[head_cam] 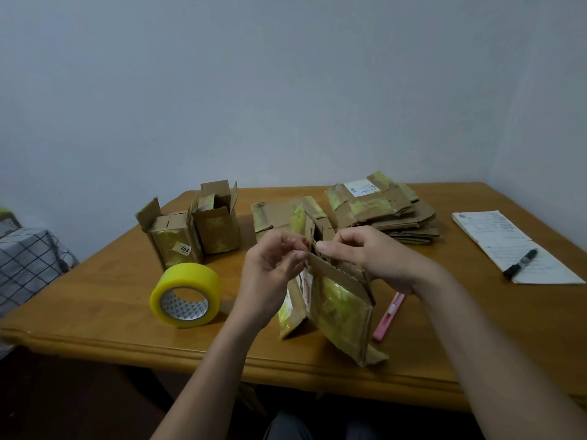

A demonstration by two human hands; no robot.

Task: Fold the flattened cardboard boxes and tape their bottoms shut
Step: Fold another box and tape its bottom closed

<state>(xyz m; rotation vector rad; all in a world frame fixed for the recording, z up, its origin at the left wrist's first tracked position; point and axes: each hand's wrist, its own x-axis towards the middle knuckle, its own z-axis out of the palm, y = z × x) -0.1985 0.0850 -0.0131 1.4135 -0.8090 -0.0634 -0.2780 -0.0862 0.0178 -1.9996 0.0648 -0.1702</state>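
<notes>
While both hands' fingers pinch the box flaps, its bottom overhangs the table edge.

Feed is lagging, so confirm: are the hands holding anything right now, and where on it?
Yes. Both hands hold the cardboard box at its top flaps: the left hand pinches one flap edge, the right hand grips the opposite side.

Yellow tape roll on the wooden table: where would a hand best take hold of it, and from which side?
Judging by its pose, the yellow tape roll lies tilted, its open core facing the camera. Best to come from above and the near side, thumb inside the core and fingers over the outer band. The left hand is nearest, but now pinches the cardboard box.
</notes>
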